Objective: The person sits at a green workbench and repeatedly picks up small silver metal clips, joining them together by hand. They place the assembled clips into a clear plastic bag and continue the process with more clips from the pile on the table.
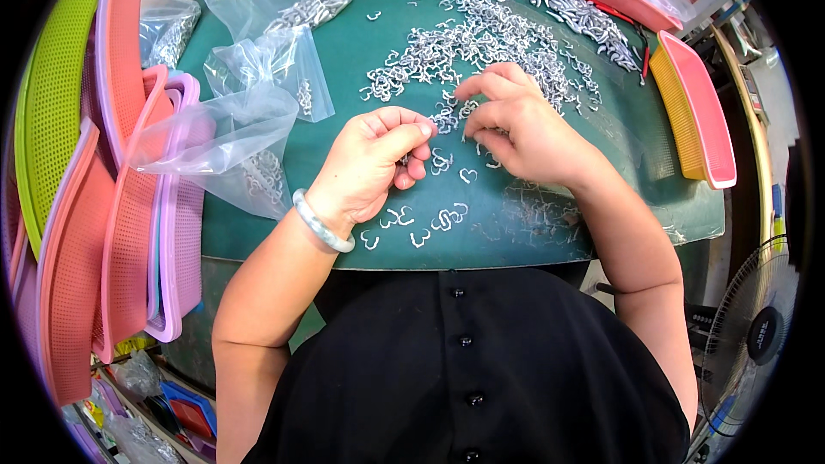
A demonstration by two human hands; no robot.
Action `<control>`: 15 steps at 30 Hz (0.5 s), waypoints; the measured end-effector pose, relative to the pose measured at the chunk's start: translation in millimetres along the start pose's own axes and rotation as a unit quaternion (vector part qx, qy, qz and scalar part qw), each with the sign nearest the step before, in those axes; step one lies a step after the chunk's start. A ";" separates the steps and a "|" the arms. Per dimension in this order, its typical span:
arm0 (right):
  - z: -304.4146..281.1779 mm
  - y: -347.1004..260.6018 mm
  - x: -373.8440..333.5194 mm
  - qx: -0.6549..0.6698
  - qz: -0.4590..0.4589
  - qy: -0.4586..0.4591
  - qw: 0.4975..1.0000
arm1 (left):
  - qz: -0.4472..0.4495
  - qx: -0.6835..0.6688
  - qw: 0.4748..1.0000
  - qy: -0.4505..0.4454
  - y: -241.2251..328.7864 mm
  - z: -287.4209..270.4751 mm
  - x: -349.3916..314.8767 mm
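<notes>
Green table (369,43) spread under hands. Left hand (382,155) had fingers curled around metal hooks, mostly hidden. Right hand (516,125) had fingers bent above near edge of hook pile (516,39); whether they gripped hook, could not tell. Loose hooks (447,219) lay nearer body. Clear bags (228,133), then plastic baskets (60,103), stood leftward.

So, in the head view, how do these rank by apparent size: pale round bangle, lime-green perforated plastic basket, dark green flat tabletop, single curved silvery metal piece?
1. Dark green flat tabletop
2. Lime-green perforated plastic basket
3. Pale round bangle
4. Single curved silvery metal piece
</notes>
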State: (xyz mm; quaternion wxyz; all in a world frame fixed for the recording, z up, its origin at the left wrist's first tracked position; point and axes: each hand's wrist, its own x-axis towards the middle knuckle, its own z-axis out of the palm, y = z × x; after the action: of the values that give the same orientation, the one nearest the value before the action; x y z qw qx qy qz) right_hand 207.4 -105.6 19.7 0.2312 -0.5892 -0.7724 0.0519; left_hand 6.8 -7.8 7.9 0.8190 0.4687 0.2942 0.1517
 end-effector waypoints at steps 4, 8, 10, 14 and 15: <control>6.2 0.3 0.1 -0.027 0.014 0.012 0.999 | -0.001 -0.003 1.000 -0.001 -1.3 -0.7 0.3; 9.0 -3.2 0.7 -0.035 0.018 0.014 0.999 | -0.001 -0.003 1.000 0.000 -1.7 -0.4 0.3; 8.6 -3.8 1.4 -0.050 0.011 0.016 0.999 | -0.002 -0.002 1.000 -0.001 -1.6 -0.5 0.2; 11.4 -4.6 2.5 -0.056 0.009 0.027 0.998 | -0.002 0.000 1.000 -0.005 -2.8 -1.5 0.5; 12.0 -4.2 2.7 -0.057 0.008 0.028 0.998 | -0.001 -0.001 1.000 -0.006 -2.9 -1.8 0.4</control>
State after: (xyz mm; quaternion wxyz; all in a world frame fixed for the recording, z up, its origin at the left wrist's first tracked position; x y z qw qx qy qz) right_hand 198.2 -102.0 11.3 0.2184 -0.6089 -0.7625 -0.0072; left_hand 5.9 -7.9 4.6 0.8211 0.4686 0.2901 0.1482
